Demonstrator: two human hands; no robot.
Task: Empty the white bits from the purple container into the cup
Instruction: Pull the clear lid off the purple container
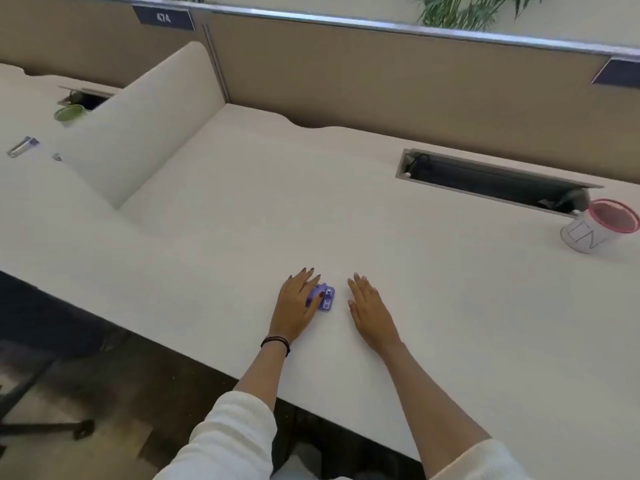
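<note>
A small purple container [326, 299] lies on the white desk [242, 209], near the front edge. White bits show in its open right side. My left hand [298, 303] lies over the container's left part, fingers spread on top and thumb against it. My right hand [369, 304] rests flat on the desk a little to the right of the container, not touching it, fingers apart. The cup [599, 225], white with a pink rim and dark lettering, stands far off at the right edge of the view.
A long cable slot [491, 180] with an open flap is sunk into the desk just behind the cup. A low white divider [145, 123] separates the neighbouring desk on the left, where a green-lidded jar [69, 114] and a small metal object [22, 146] lie.
</note>
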